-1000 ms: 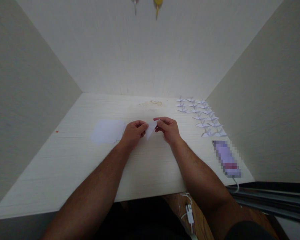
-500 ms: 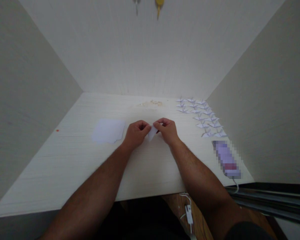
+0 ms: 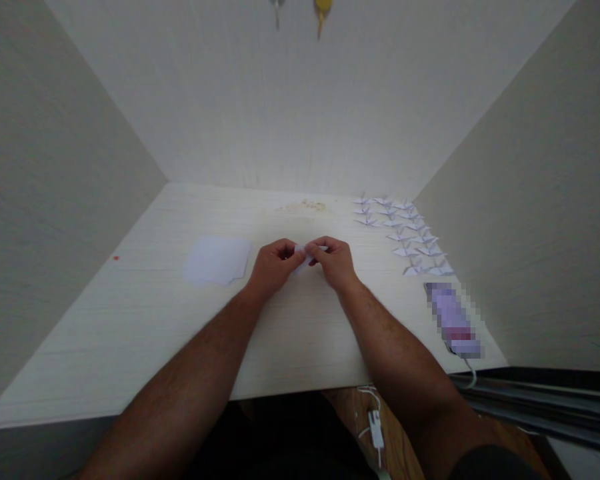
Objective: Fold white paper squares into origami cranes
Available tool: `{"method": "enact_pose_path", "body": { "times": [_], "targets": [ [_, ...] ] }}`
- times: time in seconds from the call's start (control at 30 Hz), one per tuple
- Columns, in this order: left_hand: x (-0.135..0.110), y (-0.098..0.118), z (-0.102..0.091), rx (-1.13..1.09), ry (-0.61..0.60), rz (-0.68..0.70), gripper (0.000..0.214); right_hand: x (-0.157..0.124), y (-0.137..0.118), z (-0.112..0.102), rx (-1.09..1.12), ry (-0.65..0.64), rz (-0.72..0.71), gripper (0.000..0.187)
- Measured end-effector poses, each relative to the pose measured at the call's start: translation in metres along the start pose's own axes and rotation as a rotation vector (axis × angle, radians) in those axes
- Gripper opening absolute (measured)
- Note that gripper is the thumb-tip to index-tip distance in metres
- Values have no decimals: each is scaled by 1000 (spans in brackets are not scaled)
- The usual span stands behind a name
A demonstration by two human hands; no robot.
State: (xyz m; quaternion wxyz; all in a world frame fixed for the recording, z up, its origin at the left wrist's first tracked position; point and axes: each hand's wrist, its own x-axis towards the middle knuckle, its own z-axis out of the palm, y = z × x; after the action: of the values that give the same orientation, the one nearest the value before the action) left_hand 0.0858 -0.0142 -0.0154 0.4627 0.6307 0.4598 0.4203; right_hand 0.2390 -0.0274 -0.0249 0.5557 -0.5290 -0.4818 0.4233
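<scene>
Between my hands, over the middle of the desk, is a small folded piece of white paper. My left hand pinches its left side between thumb and fingers. On the other side my right hand grips it the same way, thumb tips nearly meeting. Much of the paper is hidden by the fingers. To the left of my hands lies a stack of white paper sheets, a little uneven at its lower right corner. Folded white paper cranes stand in rows at the right.
A phone, blurred out, lies on the right of the white desk with a cable running off the edge. Walls close in the back and both sides. Brown stains mark the desk near the back wall. A white plug strip hangs below.
The paper's lower point, which hung down between my hands, now barely shows. My thumbs have come closer together over it.
</scene>
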Motion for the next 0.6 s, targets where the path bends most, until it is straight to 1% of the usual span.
{"method": "enact_pose_path", "body": {
  "times": [0.1, 0.2, 0.3, 0.4, 0.6],
  "targets": [
    [-1, 0, 0, 28, 10, 1, 27, 0, 2, 0, 14, -16, -17, 20],
    [-1, 1, 0, 117, 28, 6, 28, 1, 2, -1, -57, -23, -73, 16],
    [0, 0, 0, 255, 1, 51, 30, 1, 1, -2, -120, -32, -105, 11],
    [0, -1, 1, 348, -40, 94, 29, 1, -1, -3, -160, -67, -91, 11],
    [-1, 0, 1, 356, -44, 99, 28, 0, -2, -3, -165, -96, -83, 14]
  ]
}}
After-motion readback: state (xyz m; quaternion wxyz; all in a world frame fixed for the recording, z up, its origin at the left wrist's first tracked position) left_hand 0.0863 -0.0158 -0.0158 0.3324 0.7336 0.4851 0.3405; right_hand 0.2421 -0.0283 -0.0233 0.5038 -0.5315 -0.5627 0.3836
